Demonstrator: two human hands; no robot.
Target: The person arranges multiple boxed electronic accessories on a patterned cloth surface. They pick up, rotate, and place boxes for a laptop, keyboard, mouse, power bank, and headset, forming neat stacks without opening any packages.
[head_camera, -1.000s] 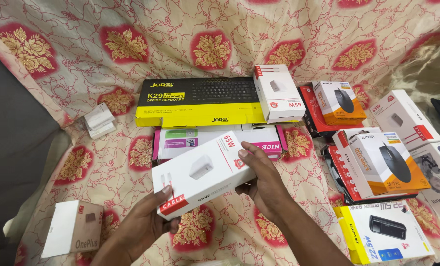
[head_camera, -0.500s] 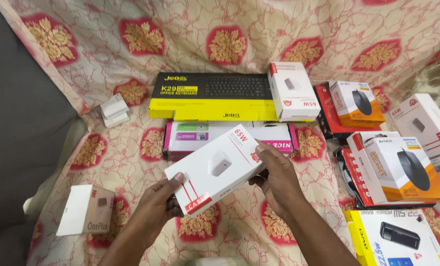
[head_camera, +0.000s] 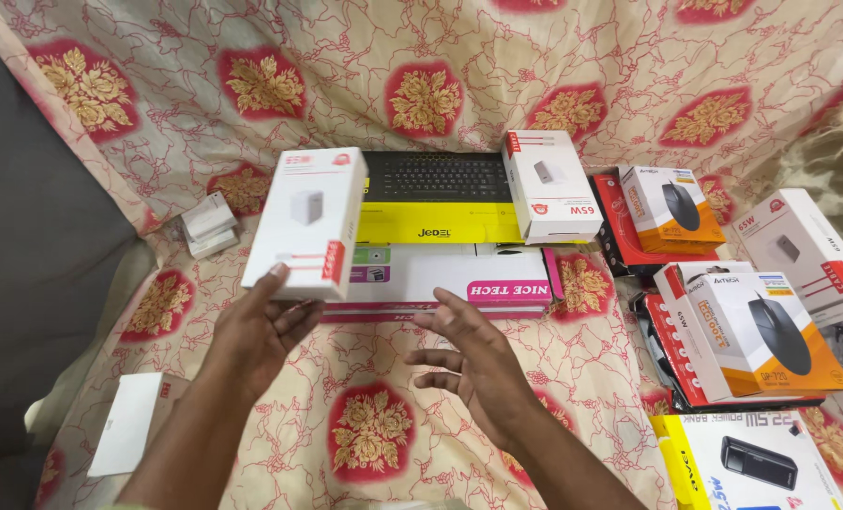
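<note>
Since earlier frame, right hand (head_camera: 469, 364) released white rectangular charger box (head_camera: 305, 222); fingers spread wide, empty. Left hand (head_camera: 256, 331) grips box lower edge, raised upper left of centre, overlapping black-and-yellow keyboard carton (head_camera: 436, 194). White-and-pink flat box (head_camera: 469, 279) beneath. Mouse boxes (head_camera: 766, 331) right.

white charger box (head_camera: 305, 222) with red label, upright, held at lower edge by left hand (head_camera: 252, 331). behind it black-yellow keyboard box (head_camera: 436, 194); second white charger box (head_camera: 549, 184) lies on its right end. white-pink flat box (head_camera: 459, 281) in front of keyboard box. right: two white-orange mouse boxes (head_camera: 667, 203) (head_camera: 766, 331), red boxes beneath, white charger box (head_camera: 799, 247), yellow-white power bank box (head_camera: 747, 458). small white boxes at left (head_camera: 209, 225) (head_camera: 129, 434).
</note>
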